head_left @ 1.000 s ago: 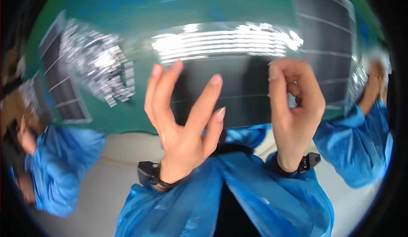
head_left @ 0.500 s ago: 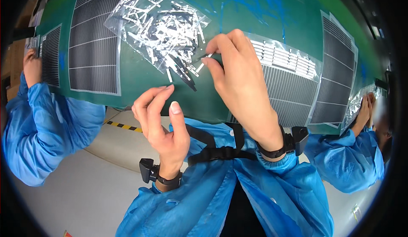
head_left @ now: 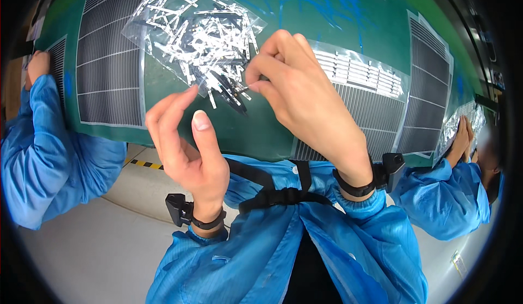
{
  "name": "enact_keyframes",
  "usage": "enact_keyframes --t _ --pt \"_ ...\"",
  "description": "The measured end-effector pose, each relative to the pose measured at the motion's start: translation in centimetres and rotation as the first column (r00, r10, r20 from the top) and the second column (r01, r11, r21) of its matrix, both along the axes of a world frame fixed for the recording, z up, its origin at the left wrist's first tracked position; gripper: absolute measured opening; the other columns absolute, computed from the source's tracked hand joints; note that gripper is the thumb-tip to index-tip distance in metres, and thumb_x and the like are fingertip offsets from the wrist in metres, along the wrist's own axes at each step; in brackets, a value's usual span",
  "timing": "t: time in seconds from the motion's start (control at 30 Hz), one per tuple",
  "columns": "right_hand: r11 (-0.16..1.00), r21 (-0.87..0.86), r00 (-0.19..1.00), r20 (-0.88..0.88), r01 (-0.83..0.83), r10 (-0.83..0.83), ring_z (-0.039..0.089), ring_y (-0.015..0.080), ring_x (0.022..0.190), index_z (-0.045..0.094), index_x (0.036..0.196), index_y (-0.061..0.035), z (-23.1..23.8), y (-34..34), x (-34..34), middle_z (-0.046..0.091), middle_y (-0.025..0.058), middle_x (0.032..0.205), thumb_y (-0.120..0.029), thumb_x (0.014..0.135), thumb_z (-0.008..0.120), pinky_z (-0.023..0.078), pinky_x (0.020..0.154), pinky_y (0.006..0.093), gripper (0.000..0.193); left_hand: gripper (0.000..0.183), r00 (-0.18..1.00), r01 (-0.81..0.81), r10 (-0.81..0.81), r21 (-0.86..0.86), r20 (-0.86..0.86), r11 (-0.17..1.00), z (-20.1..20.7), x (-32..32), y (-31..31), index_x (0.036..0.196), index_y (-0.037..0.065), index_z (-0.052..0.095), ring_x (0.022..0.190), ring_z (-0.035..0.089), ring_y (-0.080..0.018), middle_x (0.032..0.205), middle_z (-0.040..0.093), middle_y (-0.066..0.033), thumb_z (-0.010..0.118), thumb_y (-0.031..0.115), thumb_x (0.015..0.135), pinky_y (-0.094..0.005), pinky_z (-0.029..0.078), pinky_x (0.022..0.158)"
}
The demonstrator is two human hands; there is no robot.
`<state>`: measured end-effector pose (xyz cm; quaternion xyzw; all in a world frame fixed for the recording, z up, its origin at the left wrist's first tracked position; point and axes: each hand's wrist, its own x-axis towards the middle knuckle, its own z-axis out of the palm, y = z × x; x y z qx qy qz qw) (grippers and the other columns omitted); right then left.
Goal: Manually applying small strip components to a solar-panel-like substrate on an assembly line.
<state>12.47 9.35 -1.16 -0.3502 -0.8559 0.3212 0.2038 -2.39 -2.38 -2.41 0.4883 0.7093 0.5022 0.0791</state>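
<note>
A heap of short white and black strips point(head_left: 218, 42) lies on a clear plastic bag point(head_left: 136, 29) on the green table. My right hand point(head_left: 305, 91) is at the heap's right edge, thumb and forefinger pinched on a thin strip point(head_left: 243, 90); most of that strip is hidden by the fingers. My left hand point(head_left: 190, 140) hovers nearer to me, in front of the heap, thumb and fingers apart and nothing between them. Several dark strips point(head_left: 231, 94) stick out of the heap between the two hands.
A sheet with rows of white strips point(head_left: 362, 75) lies beyond my right wrist, over grey striped sheets point(head_left: 365, 110). More dark striped sheets lie at left point(head_left: 111, 59) and right point(head_left: 427, 80). Co-workers in blue sleeves sit at left point(head_left: 49, 135) and right point(head_left: 441, 200), their hands at the table.
My right hand has moved slightly left, toward the heap, with its fingers still pinched. My left hand has shifted left and slightly up, staying open. The whole view has shifted a little.
</note>
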Motion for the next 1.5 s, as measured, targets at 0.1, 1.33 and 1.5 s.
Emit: enact_keyframes --t 0.1,1.33,1.5 --pt "0.998 -0.053 0.992 -0.126 0.015 -0.022 0.053 0.0333 0.1 0.064 0.098 -0.0032 0.1 0.3 0.4 0.054 0.0125 0.103 0.001 0.085 0.07 0.045 0.089 0.0417 0.015 0.024 0.995 -0.005 0.001 0.034 0.099 0.999 0.2 0.4 0.4 0.119 -0.003 0.068 0.106 0.059 -0.0264 0.114 0.063 -0.0159 0.061 0.004 0.097 -0.0373 0.046 0.094" --pt "0.764 -0.637 0.851 -0.453 -0.101 -0.265 0.066 0.0129 0.09 0.068 0.107 0.0082 3.2 -2.1 7.3 0.069 0.0103 0.098 0.003 0.1 0.062 0.054 0.081 0.0259 0.01 0.01 0.577 0.123 -0.175 0.127 0.798 0.984 2.0 3.6 1.1 0.103 -0.006 0.073 0.079 0.073 -0.0155 0.089 0.075 -0.0126 0.07 0.002 0.098 -0.0263 0.059 0.074" --pt "0.745 -0.643 0.854 -0.477 -0.178 -0.208 0.066 0.0132 0.087 0.069 0.105 0.0073 3.3 -2.1 8.2 0.069 0.0113 0.096 0.002 0.1 0.061 0.054 0.078 0.0261 0.011 0.008 0.563 0.284 -0.252 0.102 0.787 0.953 2.0 2.9 0.8 0.101 -0.005 0.073 0.078 0.069 -0.0145 0.091 0.073 -0.0125 0.073 -0.002 0.094 -0.0242 0.055 0.073"
